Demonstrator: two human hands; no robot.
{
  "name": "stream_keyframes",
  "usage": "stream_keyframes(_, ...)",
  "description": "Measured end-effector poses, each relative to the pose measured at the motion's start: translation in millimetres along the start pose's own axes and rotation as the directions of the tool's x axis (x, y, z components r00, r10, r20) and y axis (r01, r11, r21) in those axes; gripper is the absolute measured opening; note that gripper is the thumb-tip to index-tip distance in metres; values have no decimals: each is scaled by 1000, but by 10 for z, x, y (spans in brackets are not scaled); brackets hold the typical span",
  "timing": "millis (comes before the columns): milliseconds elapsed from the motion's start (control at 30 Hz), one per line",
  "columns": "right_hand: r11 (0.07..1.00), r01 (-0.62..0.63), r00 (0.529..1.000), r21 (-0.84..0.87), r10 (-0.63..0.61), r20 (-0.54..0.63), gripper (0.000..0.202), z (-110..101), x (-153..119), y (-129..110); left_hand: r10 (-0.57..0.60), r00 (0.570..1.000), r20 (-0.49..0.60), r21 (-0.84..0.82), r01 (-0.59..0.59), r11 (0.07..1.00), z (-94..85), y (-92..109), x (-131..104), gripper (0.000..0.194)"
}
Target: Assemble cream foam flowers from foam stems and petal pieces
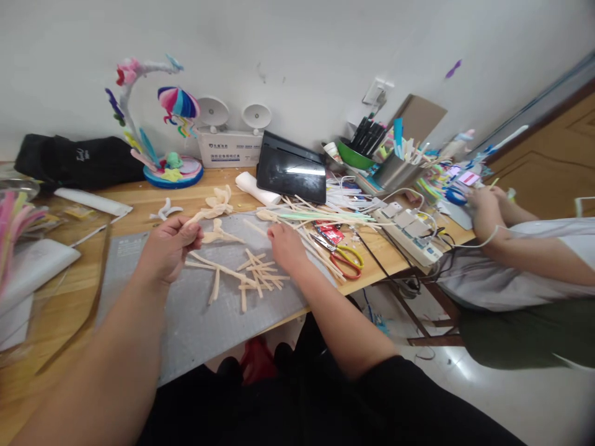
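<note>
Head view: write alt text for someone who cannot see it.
A person's left hand holds a cream petalled piece above a grey mat strewn with cream strips; the right hand is also there, its grip unclear. Scissors lie to the right, a colourful ornament stands behind at left, a co-worker at far right.

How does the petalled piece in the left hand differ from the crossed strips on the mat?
The petalled piece has rounded lobes; the crossed strips are slim and straight. The left hand holds the petalled piece; the crossed strips lie on the gray mat. Both are cream.
</note>
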State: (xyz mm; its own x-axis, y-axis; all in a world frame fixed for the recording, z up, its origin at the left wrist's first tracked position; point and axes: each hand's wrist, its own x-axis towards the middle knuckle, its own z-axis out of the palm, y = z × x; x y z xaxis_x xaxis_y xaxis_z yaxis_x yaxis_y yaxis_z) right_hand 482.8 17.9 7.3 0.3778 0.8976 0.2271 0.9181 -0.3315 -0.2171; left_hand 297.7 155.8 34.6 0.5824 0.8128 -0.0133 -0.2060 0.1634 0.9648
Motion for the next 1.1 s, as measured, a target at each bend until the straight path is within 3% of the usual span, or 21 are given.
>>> stream_keyframes(100, 997, 47, 998, 60, -44, -42, 29, 11, -118, -84, -6, 1000, 21, 34, 5, 999, 12, -14, 3, 7)
stream_keyframes(267, 996, -79, 997, 38, 79, 13, 26, 33, -145, -16, -8, 997, 71, 91, 1, 996, 37, -26, 1, 11)
stream_keyframes(400, 962, -77, 992, 261, 100, -74, 20, -2, -78, 41, -9, 999, 47, 84, 5, 996, 73, -45, -23, 17)
stream_keyframes(533, 861, -45, 997, 507, 74, -37, 13, -37, -76, -145, -58, 993, 103, 120, 46, 992, 139, -91, -73, 23)
stream_keyframes(667, 819, 19, 1000, 573, -30, 9, 11, -51, -123, -428, -38, 986, 164, 97, 23, 995, 166, -110, -94, 24)
stream_keyframes(767, 779, 40, 995, 626, -87, 45, 10, -61, -135, -561, 25, 992, 127, 80, -35, 996, 158, -103, -88, 22)
stream_keyframes(867, 728, -8, 994, 685, -66, 82, 11, -74, -121, -591, 73, 995, 73, 85, -79, 993, 135, -89, -74, 17)
stream_keyframes(967, 625, -109, 991, 773, 8, 133, 11, -93, -104, -550, 101, 993, 62, 168, -110, 980, 66, -49, -52, 13)
stream_keyframes(1100, 309, -249, 968, 918, 45, 247, 16, -155, -117, -477, 75, 996, 43, 378, -86, 922, -146, 49, 6, 11)
